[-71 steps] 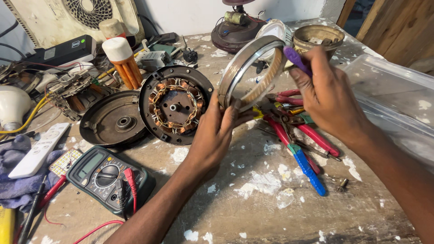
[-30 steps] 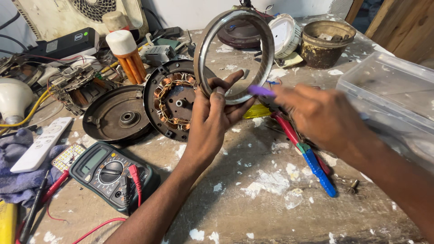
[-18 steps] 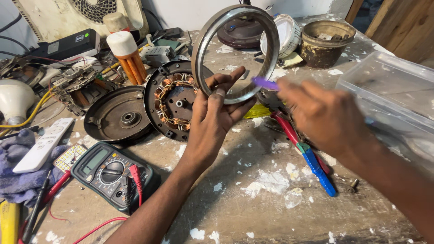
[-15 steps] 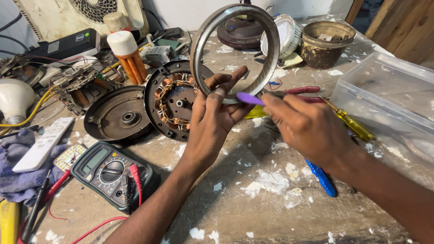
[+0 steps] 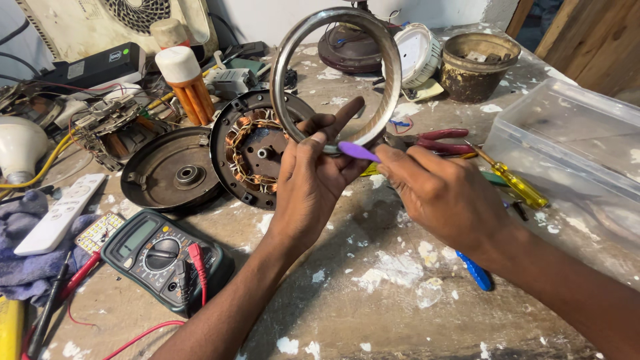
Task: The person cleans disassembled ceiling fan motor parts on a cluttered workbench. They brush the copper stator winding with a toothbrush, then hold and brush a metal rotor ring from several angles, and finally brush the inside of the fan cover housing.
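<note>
The left hand (image 5: 313,180) gripped a metal ring (image 5: 337,73) upright above the worktop (image 5: 373,293); the right hand (image 5: 447,193), pinching a purple-handled tool (image 5: 357,151), had just brought it to the ring's lower rim, beside 1 copper-wound stator (image 5: 257,157).

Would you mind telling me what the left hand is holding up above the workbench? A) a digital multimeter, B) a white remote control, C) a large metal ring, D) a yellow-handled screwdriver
C: the left hand grips the lower edge of the large metal ring and holds it upright, while the right hand brings a small purple tool to the ring's lower rim.
</note>
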Tool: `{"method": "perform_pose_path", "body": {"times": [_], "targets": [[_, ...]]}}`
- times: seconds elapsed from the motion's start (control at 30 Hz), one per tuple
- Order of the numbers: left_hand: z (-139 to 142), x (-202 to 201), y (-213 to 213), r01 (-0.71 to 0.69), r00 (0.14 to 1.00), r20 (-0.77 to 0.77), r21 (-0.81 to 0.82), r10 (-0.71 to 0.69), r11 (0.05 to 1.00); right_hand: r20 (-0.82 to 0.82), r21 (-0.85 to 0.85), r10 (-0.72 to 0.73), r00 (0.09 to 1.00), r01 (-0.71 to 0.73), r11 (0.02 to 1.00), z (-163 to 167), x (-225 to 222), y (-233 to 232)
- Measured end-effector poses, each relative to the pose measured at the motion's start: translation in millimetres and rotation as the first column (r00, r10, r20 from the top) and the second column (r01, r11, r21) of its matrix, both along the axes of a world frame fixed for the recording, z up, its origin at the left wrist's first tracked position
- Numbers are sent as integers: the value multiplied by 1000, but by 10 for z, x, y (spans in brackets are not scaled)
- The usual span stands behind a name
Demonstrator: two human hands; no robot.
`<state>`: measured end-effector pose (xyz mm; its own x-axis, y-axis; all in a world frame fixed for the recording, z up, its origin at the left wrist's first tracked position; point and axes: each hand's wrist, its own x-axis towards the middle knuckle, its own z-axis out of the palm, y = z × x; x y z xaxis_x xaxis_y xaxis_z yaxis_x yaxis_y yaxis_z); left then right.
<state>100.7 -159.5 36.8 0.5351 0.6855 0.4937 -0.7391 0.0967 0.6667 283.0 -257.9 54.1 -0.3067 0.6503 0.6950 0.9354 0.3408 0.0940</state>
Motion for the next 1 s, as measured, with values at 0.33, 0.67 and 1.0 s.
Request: {"method": "perform_pose_path", "body": {"times": [0.33,0.67,1.0], "targets": [[24,-10,13,-27,1000,-12,14,27,1000,108,69,-227,968,221,973,194,196,19],[60,-9,15,12,1000,0,48,-12,999,-50,161,125,991,-115,980,20,106,68],[27,71,-108,219,969,-109,-25,-221,975,-542,22,22,840,-13,1000,64,317,155]]}}
